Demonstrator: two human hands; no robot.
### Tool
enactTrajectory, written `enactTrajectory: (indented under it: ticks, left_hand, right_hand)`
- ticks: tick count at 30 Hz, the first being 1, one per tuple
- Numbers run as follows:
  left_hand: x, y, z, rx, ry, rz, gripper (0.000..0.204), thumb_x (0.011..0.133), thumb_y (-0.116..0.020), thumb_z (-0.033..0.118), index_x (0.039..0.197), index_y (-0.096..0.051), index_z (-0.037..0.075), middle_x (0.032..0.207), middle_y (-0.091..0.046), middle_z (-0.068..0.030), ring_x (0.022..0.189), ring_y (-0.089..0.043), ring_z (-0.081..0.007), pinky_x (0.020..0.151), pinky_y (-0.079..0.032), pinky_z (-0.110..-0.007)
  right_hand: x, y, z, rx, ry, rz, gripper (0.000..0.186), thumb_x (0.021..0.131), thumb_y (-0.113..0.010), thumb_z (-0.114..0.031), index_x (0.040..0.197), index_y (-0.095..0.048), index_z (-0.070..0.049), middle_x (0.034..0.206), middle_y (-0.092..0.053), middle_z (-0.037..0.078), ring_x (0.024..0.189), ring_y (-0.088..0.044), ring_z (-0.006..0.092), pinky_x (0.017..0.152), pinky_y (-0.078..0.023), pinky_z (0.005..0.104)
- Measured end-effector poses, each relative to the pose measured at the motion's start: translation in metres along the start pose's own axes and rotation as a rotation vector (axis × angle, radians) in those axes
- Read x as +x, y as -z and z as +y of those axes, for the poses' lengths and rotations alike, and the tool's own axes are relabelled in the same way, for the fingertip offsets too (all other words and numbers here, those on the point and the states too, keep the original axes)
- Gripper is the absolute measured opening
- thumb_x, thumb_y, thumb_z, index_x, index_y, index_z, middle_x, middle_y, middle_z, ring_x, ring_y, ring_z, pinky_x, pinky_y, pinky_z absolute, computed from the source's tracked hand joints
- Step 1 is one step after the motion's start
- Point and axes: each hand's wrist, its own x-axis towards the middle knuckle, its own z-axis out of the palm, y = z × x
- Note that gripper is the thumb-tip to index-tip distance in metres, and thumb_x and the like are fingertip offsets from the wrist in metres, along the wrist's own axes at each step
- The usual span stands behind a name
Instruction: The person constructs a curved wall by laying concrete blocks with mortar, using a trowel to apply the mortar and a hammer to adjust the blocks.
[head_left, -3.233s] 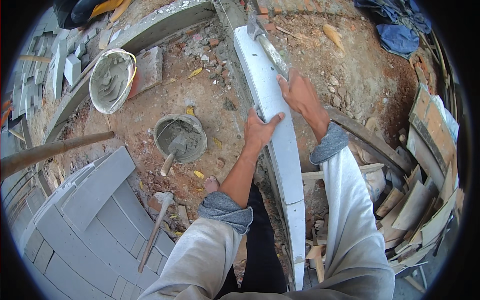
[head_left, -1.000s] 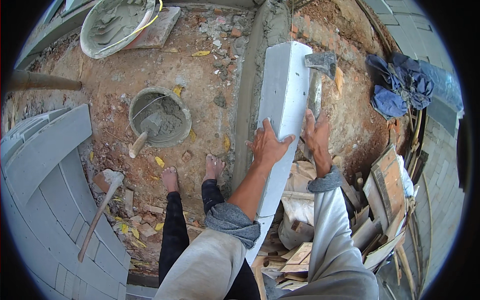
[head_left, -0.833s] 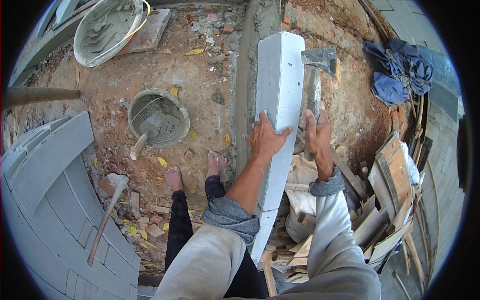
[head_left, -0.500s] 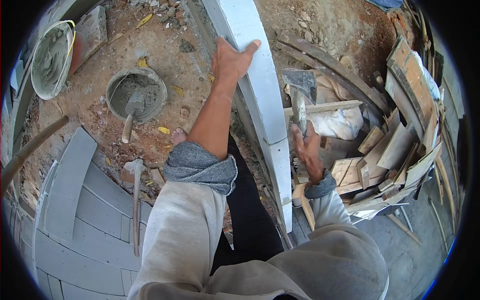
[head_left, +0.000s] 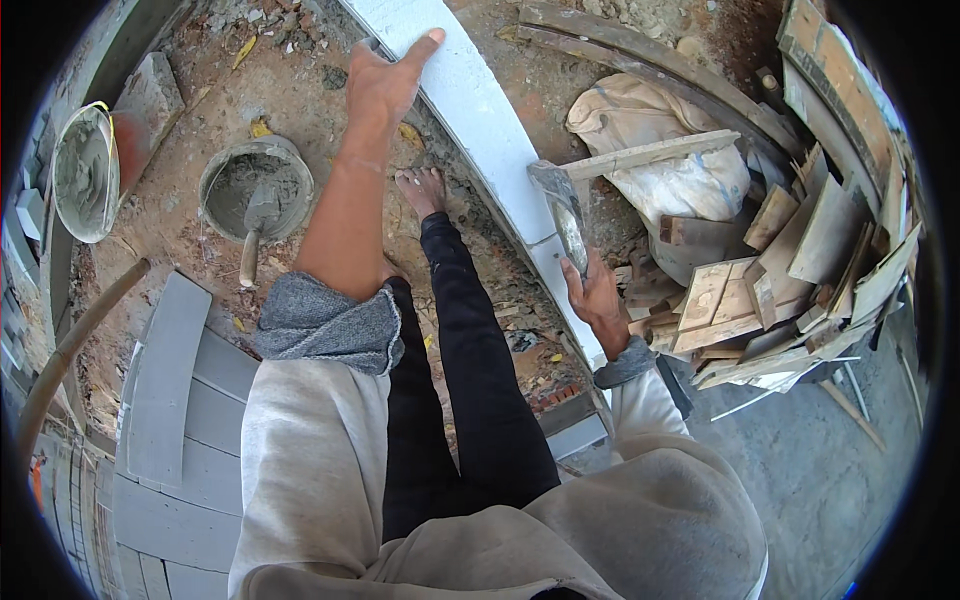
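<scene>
A long pale block beam point(head_left: 475, 105) runs diagonally beside a mortar strip, with a joint partway along it. My left hand point(head_left: 385, 80) grips its upper length, thumb on the top face, fingers at the left edge. My right hand point(head_left: 592, 295) is closed round the pale handle of a hatchet-like tool point(head_left: 550, 178), whose flat metal head lies at or just over the beam near the joint; I cannot tell whether it touches.
Left are two buckets of grey mortar point(head_left: 85, 170) point(head_left: 235, 185), one holding a trowel point(head_left: 262, 215), stacked grey slabs point(head_left: 160, 390) and a wooden pole point(head_left: 75, 340). Right are a white sack point(head_left: 675, 185) and scrap boards point(head_left: 760, 290). My bare foot point(head_left: 420, 185) stands left of the beam.
The view has swung along the beam. My right hand has brought the tool back from beside the beam's far end to near the joint. My left hand still grips the beam.
</scene>
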Motion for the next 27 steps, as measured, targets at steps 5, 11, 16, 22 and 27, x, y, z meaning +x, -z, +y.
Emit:
enactTrajectory:
  ticks: [5, 11, 16, 22, 27]
  left_hand:
    - [-0.009, 0.002, 0.016, 0.023, -0.026, -0.016, 0.111, 0.067, -0.086, 0.062, 0.133, -0.047, -0.018, 0.119, -0.066, -0.0316, 0.111, -0.067, -0.0377, 0.099, -0.051, -0.042]
    - [0.005, 0.003, -0.002, 0.016, -0.084, -0.028, 0.116, 0.068, -0.086, 0.062, 0.138, -0.043, -0.02, 0.124, -0.062, -0.0333, 0.117, -0.064, -0.0383, 0.103, -0.048, -0.042]
    - [0.001, -0.002, -0.002, -0.023, -0.049, -0.063, 0.125, 0.068, -0.085, 0.063, 0.145, -0.034, -0.021, 0.136, -0.053, -0.0367, 0.127, -0.057, -0.0409, 0.108, -0.045, -0.044]
    - [0.008, -0.001, -0.006, -0.04, -0.031, -0.047, 0.129, 0.069, -0.085, 0.063, 0.148, -0.027, -0.021, 0.142, -0.046, -0.04, 0.133, -0.051, -0.0442, 0.111, -0.042, -0.047]
    - [0.005, 0.002, 0.0, -0.043, 0.05, -0.074, 0.14, 0.065, -0.089, 0.063, 0.152, -0.016, -0.02, 0.146, -0.043, -0.0382, 0.137, -0.046, -0.0425, 0.113, -0.038, -0.052]
  right_hand:
    - [-0.006, 0.01, -0.001, 0.119, 0.096, 0.087, 0.046, 0.1, -0.06, -0.04, 0.117, -0.057, 0.002, 0.085, -0.066, 0.033, 0.082, -0.064, 0.0563, 0.068, -0.052, 0.0574]
    - [-0.006, 0.033, -0.005, 0.367, -0.211, -0.201, 0.048, 0.101, -0.06, -0.04, 0.12, -0.058, 0.004, 0.071, -0.065, 0.019, 0.061, -0.068, 0.0298, 0.059, -0.054, 0.043]
    - [0.037, 0.076, -0.003, 0.613, -0.355, -0.262, 0.044, 0.104, -0.056, -0.042, 0.1, -0.06, 0.002, 0.065, -0.056, 0.006, 0.048, -0.056, 0.0162, 0.045, -0.047, 0.0328]
    - [0.093, 0.094, 0.011, 0.684, -0.592, -0.725, 0.043, 0.102, -0.06, -0.043, 0.093, -0.058, -0.002, 0.065, -0.057, 0.004, 0.043, -0.054, 0.0145, 0.037, -0.045, 0.0304]
    - [0.101, 0.1, 0.008, 0.692, -0.601, -0.767, 0.043, 0.102, -0.059, -0.044, 0.093, -0.059, -0.002, 0.066, -0.057, 0.004, 0.043, -0.054, 0.0143, 0.038, -0.046, 0.0297]
